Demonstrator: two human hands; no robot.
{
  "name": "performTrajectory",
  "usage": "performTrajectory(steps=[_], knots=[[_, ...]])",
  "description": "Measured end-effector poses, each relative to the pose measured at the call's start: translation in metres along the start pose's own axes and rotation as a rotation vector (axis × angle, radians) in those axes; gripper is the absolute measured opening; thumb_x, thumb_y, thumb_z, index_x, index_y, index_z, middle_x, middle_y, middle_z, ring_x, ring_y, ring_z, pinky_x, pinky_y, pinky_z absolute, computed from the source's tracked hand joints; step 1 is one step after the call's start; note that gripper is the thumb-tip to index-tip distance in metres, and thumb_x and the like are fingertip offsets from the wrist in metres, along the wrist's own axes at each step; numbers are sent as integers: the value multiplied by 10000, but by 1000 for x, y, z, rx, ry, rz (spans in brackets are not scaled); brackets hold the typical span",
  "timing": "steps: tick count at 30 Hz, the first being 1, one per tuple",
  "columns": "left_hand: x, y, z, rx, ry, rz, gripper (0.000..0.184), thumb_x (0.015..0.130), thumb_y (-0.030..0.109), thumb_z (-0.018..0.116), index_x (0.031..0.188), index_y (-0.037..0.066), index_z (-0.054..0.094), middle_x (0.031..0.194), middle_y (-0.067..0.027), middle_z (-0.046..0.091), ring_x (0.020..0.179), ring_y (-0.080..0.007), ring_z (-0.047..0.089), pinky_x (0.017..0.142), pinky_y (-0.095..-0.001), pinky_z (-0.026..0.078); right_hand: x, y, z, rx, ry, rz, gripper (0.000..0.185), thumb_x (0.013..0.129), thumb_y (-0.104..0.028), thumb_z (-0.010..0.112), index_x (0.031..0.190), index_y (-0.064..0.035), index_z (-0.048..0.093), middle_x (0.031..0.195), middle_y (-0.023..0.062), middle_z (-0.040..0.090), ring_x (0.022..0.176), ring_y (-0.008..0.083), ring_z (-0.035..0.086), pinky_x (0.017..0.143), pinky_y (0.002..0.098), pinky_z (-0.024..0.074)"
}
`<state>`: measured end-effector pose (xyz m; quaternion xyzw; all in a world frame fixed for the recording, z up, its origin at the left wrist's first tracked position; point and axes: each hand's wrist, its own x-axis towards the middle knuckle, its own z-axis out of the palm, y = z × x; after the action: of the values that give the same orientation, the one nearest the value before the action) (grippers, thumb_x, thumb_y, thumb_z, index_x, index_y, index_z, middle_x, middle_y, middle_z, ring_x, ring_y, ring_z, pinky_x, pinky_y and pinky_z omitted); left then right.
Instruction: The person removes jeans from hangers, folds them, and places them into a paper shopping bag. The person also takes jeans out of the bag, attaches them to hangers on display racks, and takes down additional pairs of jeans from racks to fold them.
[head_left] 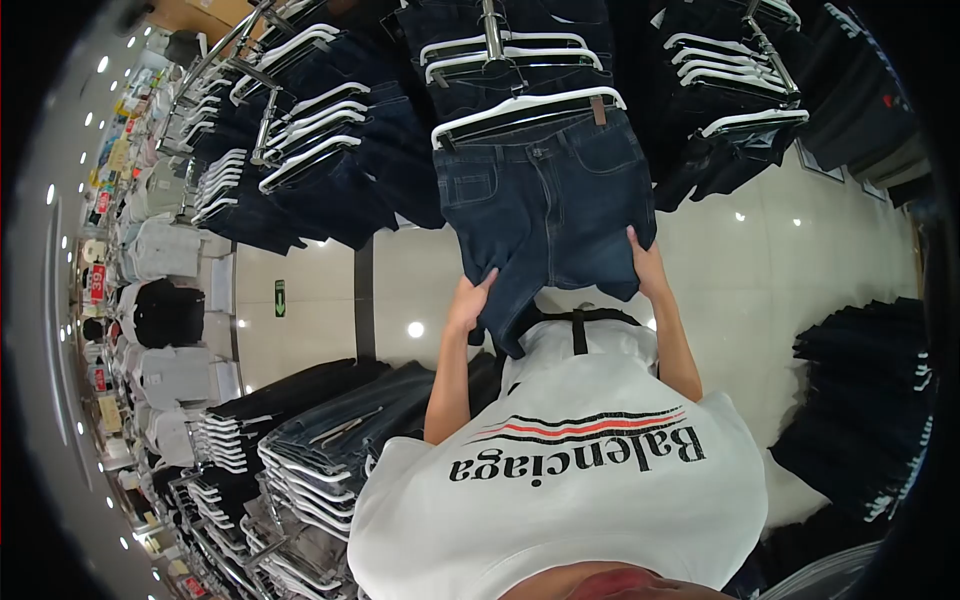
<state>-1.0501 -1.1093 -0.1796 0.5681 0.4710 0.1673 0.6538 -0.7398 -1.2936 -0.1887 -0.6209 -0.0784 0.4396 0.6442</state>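
Dark blue jeans [545, 205] hang by the waistband from a white clip hanger [530, 103] at the front of a metal rack arm [491, 30]. On the left, my left hand [470, 300] pinches the edge of one leg, thumb on the front of the denim. My right hand [645, 262] grips the other side of the jeans at the right, its thumb on the front and the other fingers hidden behind the cloth. Between my hands the legs hang in folds, with their lower ends near my white shirt [560, 440]. A brown clip shows at the hanger's right end.
More dark trousers [380, 165] on white hangers flank the jeans at left and right. Racks of folded jeans [330, 430] stand at the lower left, with dark trousers [850, 400] at the lower right. A green floor sign [280, 298] marks the pale tiles.
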Motion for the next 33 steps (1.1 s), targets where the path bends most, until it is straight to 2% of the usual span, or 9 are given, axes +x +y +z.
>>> performTrajectory(steps=[9,15,17,18,20,23,26,29,33], knots=[[1,-18,26,-447,184,-287,862,995,533,642,1469,-143,394,1398,-245,585,1208,-322,656,1003,-419,563,-3,9,5,149,141,36,740,1036,-511,590,1518,29,435,1472,161,552,1323,264,559,1067,365,486],[-21,-17,30,-576,-200,-97,653,941,199,756,1458,-56,450,1360,-207,614,1232,-317,639,1064,-442,540,31,59,-34,23,-56,195,732,1039,-444,607,1557,21,380,1507,168,529,1362,281,534,1099,390,457],[-22,-15,33,-633,-205,14,614,842,-27,731,1404,-57,487,1334,-189,606,1222,-331,632,1071,-454,534,45,85,-43,-590,81,-100,509,1025,-248,628,1453,-1,509,1422,178,583,1288,328,580,1051,405,475],[-24,-14,38,-713,-130,-5,596,788,-115,634,1366,-54,503,1272,-176,622,1175,-336,646,1055,-458,545,45,88,-42,-586,89,-99,509,1025,-248,628,1453,-1,509,1422,178,583,1288,328,580,1051,405,475],[-19,-19,47,-769,-61,-7,581,771,-131,611,1341,-58,519,1242,-177,630,1164,-343,650,1051,-455,547,11,53,-9,-1028,464,-701,299,948,-113,653,1222,4,623,1268,205,609,1146,402,606,985,462,486],[-1,-38,56,-823,30,-31,483,783,-97,551,1264,-59,579,1203,-186,666,1126,-345,669,1044,-454,550,-14,-7,41,-810,243,-1049,206,914,-11,628,1119,-25,636,1197,181,601,1082,389,617,925,452,509],[-2,-32,60,-1161,-94,-231,368,859,50,550,1206,-28,645,1195,-152,711,1072,-295,697,972,-444,570,-35,-38,97,-560,-181,-745,298,983,-170,683,1267,-87,643,1267,117,550,918,206,684,781,328,568],[1,-38,61,-1169,-254,-137,346,883,93,603,1205,-23,654,1184,-147,717,1095,-275,698,976,-410,563,-33,-38,125,-740,-432,-681,226,962,-176,723,1150,-52,698,1168,104,597,921,243,681,772,325,557],[-9,-15,65,-986,-259,-126,343,895,122,690,1204,-24,661,1138,-120,725,1063,-237,699,968,-363,547,-4,-9,120,-778,-419,-716,165,894,-21,710,1054,22,714,1080,119,646,907,255,691,780,334,565]])
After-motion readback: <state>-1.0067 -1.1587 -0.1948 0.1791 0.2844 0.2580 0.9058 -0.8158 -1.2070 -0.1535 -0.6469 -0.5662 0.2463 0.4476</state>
